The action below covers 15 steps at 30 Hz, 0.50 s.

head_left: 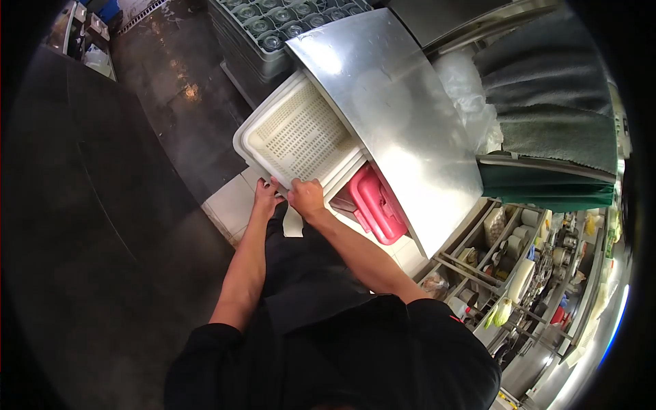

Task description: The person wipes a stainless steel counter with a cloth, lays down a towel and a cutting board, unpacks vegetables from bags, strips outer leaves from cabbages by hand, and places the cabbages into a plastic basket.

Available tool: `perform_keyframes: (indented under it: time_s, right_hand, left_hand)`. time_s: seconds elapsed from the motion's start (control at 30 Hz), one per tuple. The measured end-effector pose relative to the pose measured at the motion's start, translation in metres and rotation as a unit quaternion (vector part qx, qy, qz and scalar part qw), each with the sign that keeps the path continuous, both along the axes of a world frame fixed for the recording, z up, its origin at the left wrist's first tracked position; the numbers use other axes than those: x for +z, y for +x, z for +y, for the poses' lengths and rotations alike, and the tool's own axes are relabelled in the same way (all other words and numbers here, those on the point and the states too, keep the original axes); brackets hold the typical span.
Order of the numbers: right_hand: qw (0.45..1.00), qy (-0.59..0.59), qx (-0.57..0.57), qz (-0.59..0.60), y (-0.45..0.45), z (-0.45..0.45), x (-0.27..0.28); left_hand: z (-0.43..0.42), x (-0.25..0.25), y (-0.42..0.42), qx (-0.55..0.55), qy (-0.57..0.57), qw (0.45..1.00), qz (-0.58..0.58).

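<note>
A white perforated plastic basket (301, 130) sits in a stack of similar white containers, partly under a steel table. My right hand (306, 197) is closed over the near rim of the basket. Just left of it, my left hand (267, 198) has its fingers bent at the stack's near corner, around the rim; some fingertips are hidden. To the right of the stack, under the table edge, lies a red plastic container (377, 205).
The steel table (410, 137) overhangs the stack. Behind stand grey racks of glasses (280, 20). Green-grey cloths (547, 96) hang at the right, above shelves with rolls and kitchen goods (516, 239). Dark floor (184, 116) lies to the left.
</note>
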State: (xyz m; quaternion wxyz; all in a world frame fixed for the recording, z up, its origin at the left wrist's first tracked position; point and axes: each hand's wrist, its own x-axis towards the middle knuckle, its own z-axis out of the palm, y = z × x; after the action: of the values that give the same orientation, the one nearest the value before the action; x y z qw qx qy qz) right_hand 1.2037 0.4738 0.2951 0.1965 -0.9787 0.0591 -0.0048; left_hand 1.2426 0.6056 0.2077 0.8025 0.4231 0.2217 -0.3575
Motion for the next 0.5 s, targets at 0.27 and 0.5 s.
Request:
perform_keyframes:
  time_s: [0.27, 0.5]
  right_hand:
    - [0.998, 0.021, -0.038, -0.046, 0.014, 0.003, 0.022]
    - [0.998, -0.031, -0.035, -0.034, 0.013, -0.011, 0.009]
  left_hand:
    - [-0.002, 0.001, 0.017, 0.023, -0.041, 0.999, -0.006]
    - [-0.022, 0.01, 0.014, 0.0, 0.005, 1.0, -0.004]
